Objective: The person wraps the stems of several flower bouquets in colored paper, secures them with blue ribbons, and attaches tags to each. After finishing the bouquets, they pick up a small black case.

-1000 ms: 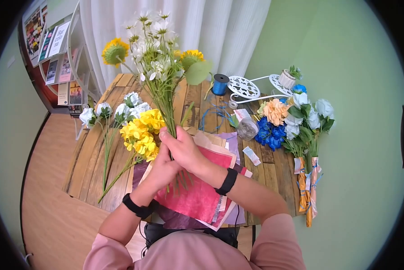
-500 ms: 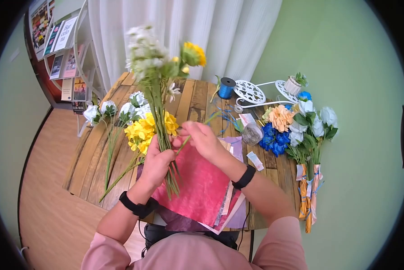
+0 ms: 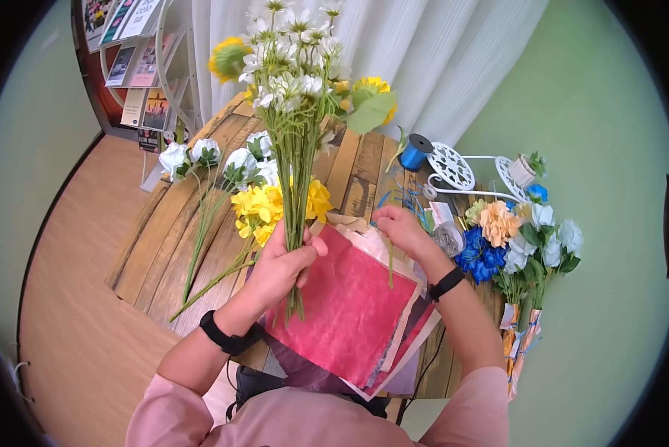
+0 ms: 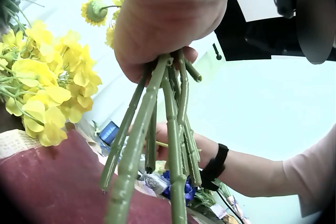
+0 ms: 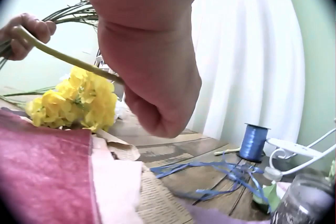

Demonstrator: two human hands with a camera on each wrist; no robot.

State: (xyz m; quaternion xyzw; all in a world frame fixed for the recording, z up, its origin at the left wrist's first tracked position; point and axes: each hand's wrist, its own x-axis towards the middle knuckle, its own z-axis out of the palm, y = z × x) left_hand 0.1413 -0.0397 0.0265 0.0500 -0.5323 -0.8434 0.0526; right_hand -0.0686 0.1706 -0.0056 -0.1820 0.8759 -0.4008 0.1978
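My left hand (image 3: 284, 262) grips a bunch of long green stems (image 3: 297, 179) at mid-height. White flowers (image 3: 293, 89) and sunflowers (image 3: 230, 59) top the bunch. Below the fist, the cut stem ends (image 4: 173, 129) spread apart in the left wrist view. To the right, my right hand (image 3: 403, 227) pinches a single green stem (image 5: 68, 58), which hangs down over the paper in the head view. The fingertips on it are hidden in the right wrist view. Beneath both hands lies a stack of wrapping sheets with a red sheet (image 3: 342, 305) on top.
Yellow flowers (image 3: 260, 211) and white roses (image 3: 200, 156) lie at the left of the wooden table (image 3: 148, 257). Toward the right are a blue ribbon spool (image 3: 416, 152), a white metal stand (image 3: 453, 167), a glass jar (image 3: 448, 240), blue flowers (image 3: 482, 257) and wrapped bouquets (image 3: 528, 335).
Both hands were together on the bunch. The right hand has come away to the right with a single green stem; the left hand still holds the bunch. The head view has shifted.
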